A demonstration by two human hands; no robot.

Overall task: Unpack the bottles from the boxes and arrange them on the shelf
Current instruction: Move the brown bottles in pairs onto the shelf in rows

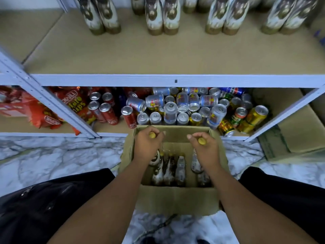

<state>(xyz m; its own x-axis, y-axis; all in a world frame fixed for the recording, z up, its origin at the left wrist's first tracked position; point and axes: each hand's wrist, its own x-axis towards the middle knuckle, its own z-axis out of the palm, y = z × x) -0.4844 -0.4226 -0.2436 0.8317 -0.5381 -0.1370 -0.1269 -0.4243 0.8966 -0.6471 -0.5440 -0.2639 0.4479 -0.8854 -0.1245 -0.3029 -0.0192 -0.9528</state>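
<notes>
An open cardboard box (pixel 177 199) sits on the marble floor in front of the shelf, with several brown-and-white bottles (pixel 180 170) standing inside. My left hand (pixel 148 144) grips the yellow cap of one bottle (pixel 152 135) at the box's left side; its body (pixel 155 158) shows below the wrist. My right hand (pixel 204 148) grips the yellow cap of another bottle (pixel 201 140), whose body (pixel 196 162) hangs below. Pairs of the same bottles (pixel 161 20) stand at the back of the upper shelf board (pixel 158 55).
The lower shelf holds many drink cans (pixel 182 110) and red snack bags (pixel 44 110). A slanted grey shelf post (pixel 52 106) crosses on the left. A flattened carton (pixel 288 138) lies at the right. My dark-clothed knees (pixel 52 199) flank the box.
</notes>
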